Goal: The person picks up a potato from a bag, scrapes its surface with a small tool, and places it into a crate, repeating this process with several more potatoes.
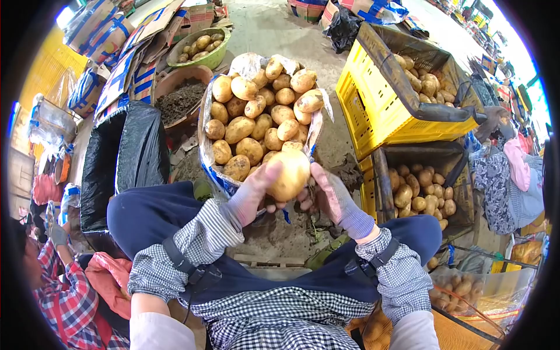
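A large pale-yellow potato (290, 176) is held up above the near edge of a box, with my left hand (252, 191) closed around its left side. My right hand (333, 197) is just to the right of that potato, thumb raised and fingers loosely curved with a gap between them. Whether its fingertips touch the potato underneath is hard to see. Both hands wear greyish, dirt-stained gloves. Directly in front stands the lined box (205, 140), heaped with several soil-marked potatoes (240, 129).
To the right, yellow crates (364, 87) with dark liners hold more potatoes. On the left are a black-lined box (140, 146), a brown tub of soil (178, 99) and a green basin (219, 55) of potatoes. Another person (70, 291) sits at lower left.
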A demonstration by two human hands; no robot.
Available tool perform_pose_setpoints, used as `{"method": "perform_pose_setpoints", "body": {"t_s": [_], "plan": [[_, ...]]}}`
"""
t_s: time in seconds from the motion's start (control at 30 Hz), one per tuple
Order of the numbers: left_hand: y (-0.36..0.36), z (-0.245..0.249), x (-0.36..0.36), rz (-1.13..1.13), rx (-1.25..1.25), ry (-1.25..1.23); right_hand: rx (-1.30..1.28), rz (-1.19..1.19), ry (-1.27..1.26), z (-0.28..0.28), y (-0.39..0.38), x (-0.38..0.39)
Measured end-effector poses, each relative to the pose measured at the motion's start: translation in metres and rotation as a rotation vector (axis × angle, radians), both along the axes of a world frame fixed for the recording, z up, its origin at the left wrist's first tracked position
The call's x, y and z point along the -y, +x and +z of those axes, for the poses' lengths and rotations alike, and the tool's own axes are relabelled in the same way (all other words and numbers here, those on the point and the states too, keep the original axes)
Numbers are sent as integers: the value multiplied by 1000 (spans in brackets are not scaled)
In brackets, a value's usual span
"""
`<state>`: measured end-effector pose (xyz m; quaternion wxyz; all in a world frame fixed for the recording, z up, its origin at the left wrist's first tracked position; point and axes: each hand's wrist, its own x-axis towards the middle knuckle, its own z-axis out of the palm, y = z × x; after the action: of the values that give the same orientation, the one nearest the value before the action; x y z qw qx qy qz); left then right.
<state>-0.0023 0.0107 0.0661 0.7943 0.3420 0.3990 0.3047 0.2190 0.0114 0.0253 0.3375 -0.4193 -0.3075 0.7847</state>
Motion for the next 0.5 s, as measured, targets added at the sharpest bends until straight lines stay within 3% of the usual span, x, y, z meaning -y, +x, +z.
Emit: {"method": "perform_pose_setpoints", "body": {"t_s": [0.03, 0.1, 0.17, 0.23, 0.3, 0.4, 0.5], "plan": [[3, 2, 4, 0, -1, 0, -1, 0, 0, -5, 2, 2], [11, 8, 14, -3, -291, 246, 19, 75, 39, 16, -4, 6], [9, 9, 11, 9, -188, 152, 5, 49, 11, 17, -2, 6], [9, 17, 8, 10, -62, 136, -205, -40, -21, 19, 0, 5], [13, 24, 5, 14, -79, 198, -251, -79, -41, 15, 2, 4], [17, 29, 3, 23, -107, 251, -575, -72, -293, 10, 4, 2], [16, 26, 2, 33, -119, 257, -659, -67, -363, 10, 2, 1]]}}
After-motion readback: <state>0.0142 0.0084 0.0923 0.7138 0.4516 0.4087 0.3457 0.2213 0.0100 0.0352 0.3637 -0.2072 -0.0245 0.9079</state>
